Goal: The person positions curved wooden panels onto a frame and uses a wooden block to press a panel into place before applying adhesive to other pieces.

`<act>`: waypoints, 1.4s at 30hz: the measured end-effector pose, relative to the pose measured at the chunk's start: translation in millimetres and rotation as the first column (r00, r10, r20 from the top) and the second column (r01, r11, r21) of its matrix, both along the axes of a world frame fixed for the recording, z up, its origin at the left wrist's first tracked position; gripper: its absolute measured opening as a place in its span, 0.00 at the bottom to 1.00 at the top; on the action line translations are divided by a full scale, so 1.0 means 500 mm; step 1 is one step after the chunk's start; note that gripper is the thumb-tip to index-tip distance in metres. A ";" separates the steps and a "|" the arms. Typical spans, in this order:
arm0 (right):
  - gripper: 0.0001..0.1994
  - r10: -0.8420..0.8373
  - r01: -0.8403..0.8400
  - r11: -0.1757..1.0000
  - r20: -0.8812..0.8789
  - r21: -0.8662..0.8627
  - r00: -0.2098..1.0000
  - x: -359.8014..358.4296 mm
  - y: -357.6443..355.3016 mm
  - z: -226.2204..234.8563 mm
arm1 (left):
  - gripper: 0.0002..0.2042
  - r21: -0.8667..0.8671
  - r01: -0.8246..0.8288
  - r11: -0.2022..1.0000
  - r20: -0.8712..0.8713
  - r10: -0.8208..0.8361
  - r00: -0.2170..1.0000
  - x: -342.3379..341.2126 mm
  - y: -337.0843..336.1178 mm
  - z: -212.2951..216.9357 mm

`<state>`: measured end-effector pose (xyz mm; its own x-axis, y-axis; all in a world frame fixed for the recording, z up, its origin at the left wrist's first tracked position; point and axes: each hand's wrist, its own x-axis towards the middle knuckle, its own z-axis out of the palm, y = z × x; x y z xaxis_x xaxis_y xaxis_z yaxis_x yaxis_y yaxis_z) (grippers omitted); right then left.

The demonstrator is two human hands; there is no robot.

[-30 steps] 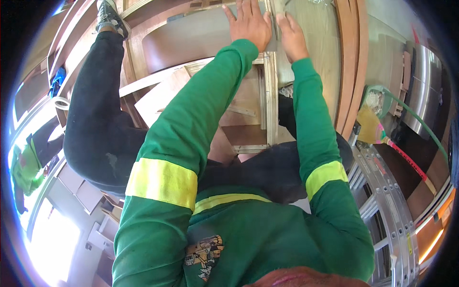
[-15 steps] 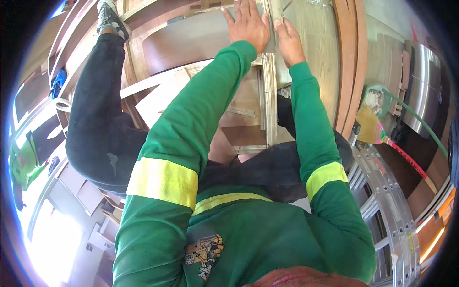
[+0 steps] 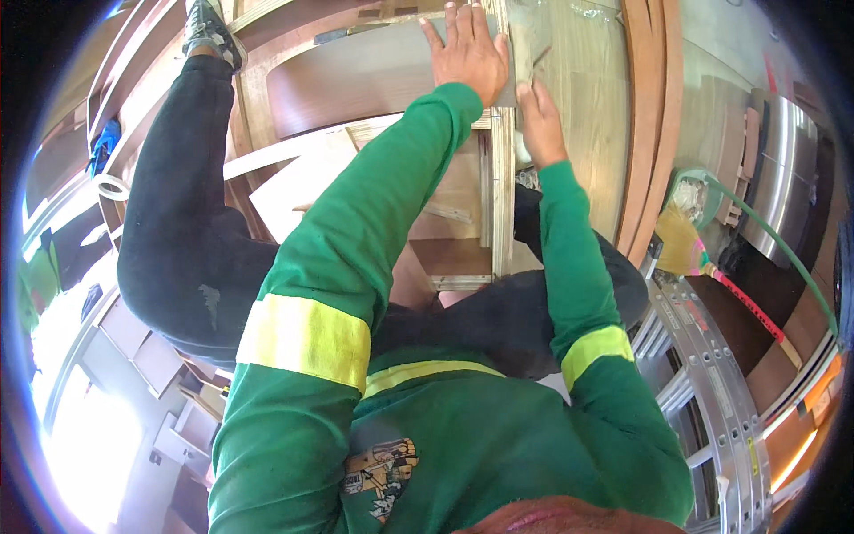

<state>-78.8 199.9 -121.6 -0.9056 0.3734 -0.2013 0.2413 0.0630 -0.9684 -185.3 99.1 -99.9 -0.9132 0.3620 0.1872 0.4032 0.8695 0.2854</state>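
Observation:
My left hand (image 3: 470, 55) lies flat with spread fingers on a grey-brown wooden panel (image 3: 347, 76), close to its right end. That panel rests across a light timber frame (image 3: 503, 196). Just beyond the panel's right edge, my right hand (image 3: 541, 123) is closed, its thumb and fingers together beside the frame. Whatever it grips is hidden by the fingers. A small thin dark piece (image 3: 540, 59) shows just past its fingertips, and I cannot tell whether the hand touches it.
Long curved brown boards (image 3: 648, 116) stand right of my right arm. Farther right are a yellow-bristled broom (image 3: 680, 242) with a red handle and a metal ladder (image 3: 712, 356). A roll of tape (image 3: 112, 187) sits left of my leg. Pale offcuts (image 3: 307, 182) lie inside the frame.
My right hand has slid toward me along the panel's right edge. My left hand stays flat on the panel, having shifted slightly right and toward me.

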 end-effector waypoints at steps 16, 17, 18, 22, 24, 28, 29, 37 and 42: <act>0.23 0.002 -0.001 0.999 0.024 -0.044 1.000 0.012 0.006 -0.011 | 0.29 0.000 0.021 1.000 -0.037 -0.021 0.999 0.004 -0.001 -0.003; 0.23 0.023 -0.023 0.998 0.004 -0.059 1.000 -0.020 0.019 -0.013 | 0.29 0.000 0.026 1.000 -0.042 -0.026 0.999 0.004 -0.001 -0.002; 0.23 0.047 -0.053 0.996 -0.067 -0.075 0.997 -0.042 0.026 -0.014 | 0.29 0.003 0.023 1.000 -0.033 -0.023 0.999 0.005 -0.002 -0.002; 0.23 -0.021 0.020 1.000 -0.055 -0.009 0.998 -0.043 0.014 -0.012 | 0.29 0.003 0.009 1.000 -0.032 -0.009 0.999 -0.002 0.000 -0.001; 0.24 -0.010 0.009 1.000 -0.075 -0.018 0.997 -0.023 0.006 -0.010 | 0.29 0.008 0.002 1.000 -0.023 -0.002 1.000 -0.001 0.000 -0.001; 0.24 -0.020 0.017 0.998 -0.036 -0.068 0.999 -0.028 0.015 -0.013 | 0.29 0.022 0.009 1.000 -0.033 -0.008 0.999 0.003 -0.001 0.002; 0.24 0.001 -0.007 0.997 -0.079 -0.073 0.997 -0.036 0.022 -0.014 | 0.29 0.015 0.009 1.000 -0.030 -0.008 1.000 0.006 -0.002 0.002; 0.25 -0.011 0.011 1.000 0.003 0.001 1.000 0.036 -0.005 0.003 | 0.29 0.002 -0.006 1.000 -0.061 0.006 0.998 0.002 0.002 -0.001; 0.23 0.016 -0.023 0.999 -0.180 -0.037 0.984 -0.022 0.014 0.008 | 0.29 -0.004 0.023 1.000 -0.041 -0.023 0.999 0.004 0.000 -0.001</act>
